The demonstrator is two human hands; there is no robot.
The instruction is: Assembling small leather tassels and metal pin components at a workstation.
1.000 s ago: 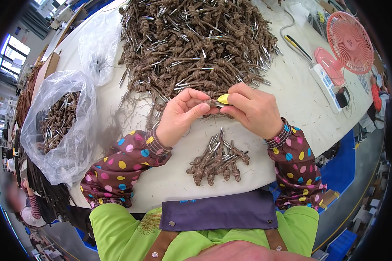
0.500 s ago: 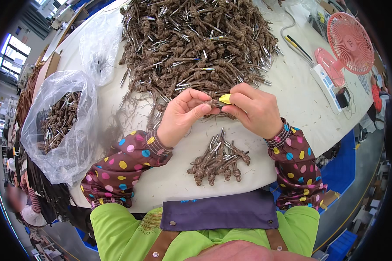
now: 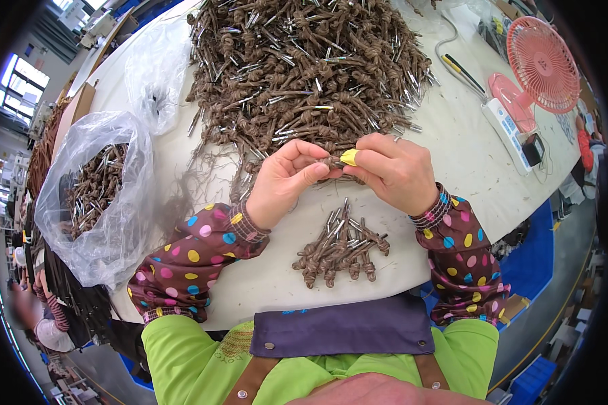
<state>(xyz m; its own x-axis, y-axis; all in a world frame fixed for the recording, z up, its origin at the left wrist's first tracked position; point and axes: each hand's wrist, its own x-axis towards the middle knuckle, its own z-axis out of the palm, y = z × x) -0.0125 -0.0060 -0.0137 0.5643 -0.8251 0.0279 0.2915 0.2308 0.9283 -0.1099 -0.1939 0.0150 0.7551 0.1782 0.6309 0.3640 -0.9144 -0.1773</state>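
My left hand [image 3: 284,181] is closed, thumb and fingers pinching one end of a brown knotted cord [image 3: 332,162] at the near edge of a big heap. My right hand [image 3: 400,172] is closed round the cord's other end. A small yellow piece [image 3: 349,157] shows at its fingertips; whether it is worn on a finger or held, I cannot tell. Nearer to me, a small bunch of knotted cords [image 3: 338,251] with silvery tips lies on the pale table [image 3: 250,290]. Beyond both hands rises the heap of similar knotted cords [image 3: 304,81].
To the left stands a clear plastic bag [image 3: 74,253] with more knotted cords inside. Another clear bag [image 3: 159,64] lies behind it. On the right are a pink fan [image 3: 542,64], a white power strip [image 3: 505,131] and a yellow-and-black slim tool [image 3: 463,73]. Loose fibres lie left of the heap.
The fingers of my right hand have shifted slightly around the yellow piece, which now looks shorter and rounder. Both hands stay in nearly the same place on the cord.
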